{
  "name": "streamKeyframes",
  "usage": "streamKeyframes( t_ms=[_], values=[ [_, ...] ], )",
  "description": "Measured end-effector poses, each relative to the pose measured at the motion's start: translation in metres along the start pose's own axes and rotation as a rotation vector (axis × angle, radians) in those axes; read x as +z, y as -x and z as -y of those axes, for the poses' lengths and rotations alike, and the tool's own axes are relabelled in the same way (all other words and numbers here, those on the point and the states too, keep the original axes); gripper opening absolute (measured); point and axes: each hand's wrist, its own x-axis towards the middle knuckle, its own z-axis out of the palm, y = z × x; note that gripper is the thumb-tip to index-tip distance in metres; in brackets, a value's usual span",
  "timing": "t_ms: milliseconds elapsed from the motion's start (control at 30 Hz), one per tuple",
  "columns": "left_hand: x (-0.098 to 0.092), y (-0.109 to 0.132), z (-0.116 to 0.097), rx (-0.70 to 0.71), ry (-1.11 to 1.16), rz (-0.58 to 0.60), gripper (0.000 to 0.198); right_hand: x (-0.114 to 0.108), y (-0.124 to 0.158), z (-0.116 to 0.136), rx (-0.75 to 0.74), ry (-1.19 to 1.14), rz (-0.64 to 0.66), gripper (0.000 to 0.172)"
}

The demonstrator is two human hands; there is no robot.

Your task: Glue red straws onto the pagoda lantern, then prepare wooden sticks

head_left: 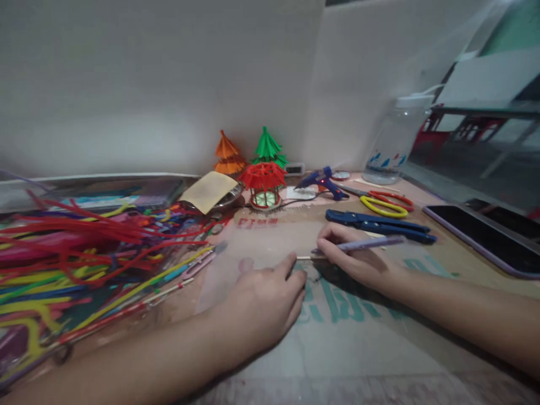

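Observation:
A thin pale stick [311, 257] lies across the clear sheet [270, 242] on the table. My left hand [268, 295] rests on the sheet, its extended index fingertip at the stick's left end and the other fingers curled; its thumb is hidden. My right hand [352, 253] is closed around a light purple pen [371, 243], with the pen's tip close above the stick. Whether the tip touches the stick I cannot tell. The stick's right end disappears beneath my right hand. Just beyond that hand lie dark blue pliers [379, 224].
Colourful strips [84, 242] crowd the left side. Behind stand a red-roofed paper model [262, 179], orange [228, 153] and green [268, 147] paper trees, and a blue glue gun [324, 181]. Scissors [386, 203], a phone [485, 236] and a clear bottle [390, 140] are at right.

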Motion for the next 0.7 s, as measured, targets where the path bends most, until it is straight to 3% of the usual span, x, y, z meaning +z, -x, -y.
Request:
streamKeyframes(
  t_ms=[100, 200, 300, 400, 533, 700],
  values=[
    [0.002, 0.002, -0.001, 0.023, 0.000, -0.061, 0.034, -0.004, 0.006, 0.002, -0.036, 0.044, -0.079, 0.029],
    [0.003, 0.001, 0.001, 0.019, -0.004, -0.127, 0.033, -0.007, 0.010, 0.004, -0.073, 0.077, -0.067, 0.031],
    [-0.006, -0.002, 0.011, -0.011, -0.015, -0.103, 0.022, -0.008, 0.010, 0.006, -0.096, 0.130, -0.044, 0.032],
    [-0.027, -0.004, 0.038, -0.200, -0.037, -0.052, 0.009, -0.008, 0.008, 0.006, -0.099, 0.169, -0.030, 0.032],
    [-0.052, 0.001, 0.093, -0.431, -0.074, -0.087, 0.025, -0.006, 0.006, 0.003, -0.117, 0.187, -0.042, 0.030],
    [-0.052, 0.008, 0.146, -0.594, -0.086, -0.020, 0.032, -0.007, 0.003, 0.005, -0.215, 0.163, -0.018, 0.019]
  ],
)
